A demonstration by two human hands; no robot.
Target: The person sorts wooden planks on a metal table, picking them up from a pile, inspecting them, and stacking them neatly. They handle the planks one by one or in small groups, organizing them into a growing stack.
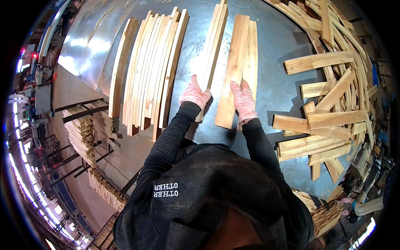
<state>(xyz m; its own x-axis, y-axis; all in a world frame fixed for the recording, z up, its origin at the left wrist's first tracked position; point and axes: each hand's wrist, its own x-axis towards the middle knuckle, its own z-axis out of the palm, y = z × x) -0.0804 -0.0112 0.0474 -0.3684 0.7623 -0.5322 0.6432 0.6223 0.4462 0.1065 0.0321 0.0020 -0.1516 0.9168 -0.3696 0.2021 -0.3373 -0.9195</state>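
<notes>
My left hand (195,95), in a pink-and-white knit glove, closes round the near end of a few narrow wooden slats (214,46) standing on edge side by side. In a matching glove, my right hand (244,100) grips a flat wooden board (234,62), with its fingers between it and a second board (252,54) on the right. That first board lies tilted, its broad face up. Left of my left hand, a row of slats (152,66) stands on edge, packed together. One separate slat (123,62) is at the row's left end. All rest on the metal table (271,50).
A loose heap of boards (333,91) spreads over the table's right side, several jutting toward the middle. Past the table's left edge, stacked slats (79,133) sit on a dark metal rack (85,110). More stacked wood (329,216) stands at the lower right.
</notes>
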